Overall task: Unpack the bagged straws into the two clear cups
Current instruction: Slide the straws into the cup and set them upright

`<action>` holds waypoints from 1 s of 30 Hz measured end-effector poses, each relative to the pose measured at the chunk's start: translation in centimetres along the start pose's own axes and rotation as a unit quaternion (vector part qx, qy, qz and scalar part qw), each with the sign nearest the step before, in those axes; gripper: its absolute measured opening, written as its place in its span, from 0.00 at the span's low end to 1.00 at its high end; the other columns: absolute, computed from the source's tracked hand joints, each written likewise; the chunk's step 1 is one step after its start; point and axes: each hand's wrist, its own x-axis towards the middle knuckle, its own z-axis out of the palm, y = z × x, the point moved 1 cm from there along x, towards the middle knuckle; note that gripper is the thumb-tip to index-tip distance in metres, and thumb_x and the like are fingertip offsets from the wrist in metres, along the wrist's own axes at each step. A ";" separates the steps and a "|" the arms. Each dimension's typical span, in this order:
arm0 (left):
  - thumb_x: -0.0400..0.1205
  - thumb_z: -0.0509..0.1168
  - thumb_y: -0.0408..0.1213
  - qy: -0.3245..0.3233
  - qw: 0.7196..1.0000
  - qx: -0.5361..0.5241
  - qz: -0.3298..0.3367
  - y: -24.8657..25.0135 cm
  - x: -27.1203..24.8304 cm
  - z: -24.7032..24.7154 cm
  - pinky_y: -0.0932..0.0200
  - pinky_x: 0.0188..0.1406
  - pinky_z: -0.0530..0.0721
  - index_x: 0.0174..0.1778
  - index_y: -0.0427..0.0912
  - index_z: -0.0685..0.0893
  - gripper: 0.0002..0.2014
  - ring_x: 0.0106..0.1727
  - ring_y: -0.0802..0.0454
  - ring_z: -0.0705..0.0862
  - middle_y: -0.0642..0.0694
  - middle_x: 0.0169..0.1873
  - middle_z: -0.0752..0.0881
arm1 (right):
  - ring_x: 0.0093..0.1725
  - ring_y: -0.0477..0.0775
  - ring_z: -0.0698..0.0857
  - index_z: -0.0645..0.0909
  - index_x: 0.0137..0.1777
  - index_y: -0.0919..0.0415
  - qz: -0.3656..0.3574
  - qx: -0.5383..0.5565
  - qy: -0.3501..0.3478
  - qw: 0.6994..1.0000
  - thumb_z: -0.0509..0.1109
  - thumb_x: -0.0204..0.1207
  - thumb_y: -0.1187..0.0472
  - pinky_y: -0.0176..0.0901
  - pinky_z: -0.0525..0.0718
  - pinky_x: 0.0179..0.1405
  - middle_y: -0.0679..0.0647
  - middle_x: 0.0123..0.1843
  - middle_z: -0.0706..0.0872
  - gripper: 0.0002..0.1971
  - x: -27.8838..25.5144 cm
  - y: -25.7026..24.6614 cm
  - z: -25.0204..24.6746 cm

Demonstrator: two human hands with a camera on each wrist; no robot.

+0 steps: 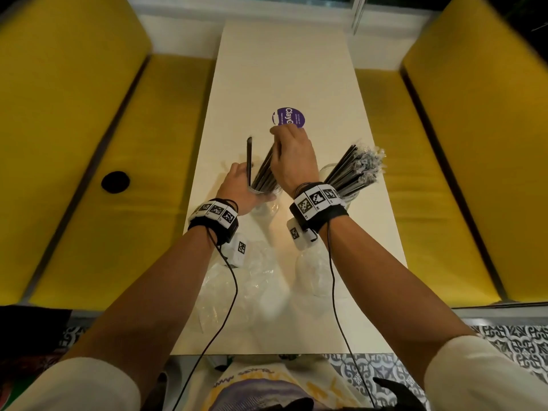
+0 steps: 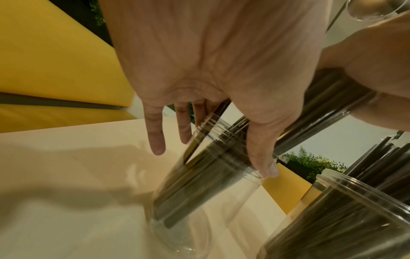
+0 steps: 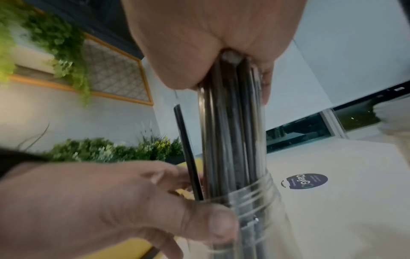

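Note:
My right hand [image 1: 292, 155] [image 3: 221, 52] grips the top of a bundle of black straws [image 1: 265, 170] [image 3: 230, 131] that stands in the left clear cup [image 1: 265, 197] [image 2: 199, 201] [image 3: 261, 210]. One black straw [image 1: 249, 161] [image 3: 188, 154] leans apart from the bundle at the cup's left rim. My left hand [image 1: 237, 182] [image 2: 244, 113] holds that cup near its rim, thumb on one side and fingers on the other. The right clear cup [image 1: 353, 191] [image 2: 332, 210] stands beside it, full of wrapped straws [image 1: 358, 164] that fan out to the right.
The cups stand mid-way along a narrow white table [image 1: 281, 69] with a purple round sticker [image 1: 292, 117] just beyond my hands. Crumpled clear plastic bags [image 1: 237, 280] lie on the near end. Yellow benches [image 1: 74, 143] flank both sides.

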 end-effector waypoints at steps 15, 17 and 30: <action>0.71 0.84 0.57 0.007 1.000 0.004 -0.014 -0.8 0.8 0.6 0.43 0.79 0.79 0.86 0.41 0.68 0.51 0.77 0.44 0.79 0.46 0.77 0.73 | 0.51 0.58 0.88 0.90 0.52 0.55 -0.024 0.053 -0.083 0.995 0.68 0.83 0.55 0.62 0.88 0.54 0.49 0.49 0.93 0.09 1.9 -1.0 0.4; 0.71 0.84 0.58 0.005 1.000 0.008 -0.011 -1.1 0.7 0.5 0.42 0.78 0.80 0.87 0.43 0.68 0.52 0.77 0.43 0.79 0.46 0.78 0.72 | 0.49 0.59 0.89 0.90 0.52 0.61 -0.006 0.080 -0.067 0.995 0.70 0.84 0.61 0.57 0.89 0.54 0.55 0.49 0.93 0.07 2.0 -0.8 0.3; 0.69 0.85 0.60 0.003 1.000 0.007 -0.011 -1.2 1.0 0.8 0.41 0.78 0.81 0.88 0.45 0.66 0.55 0.79 0.44 0.78 0.47 0.81 0.71 | 0.70 0.68 0.83 0.80 0.76 0.69 -0.050 -0.081 -0.156 0.983 0.61 0.88 0.58 0.56 0.81 0.69 0.65 0.72 0.86 0.22 0.2 0.3 -0.2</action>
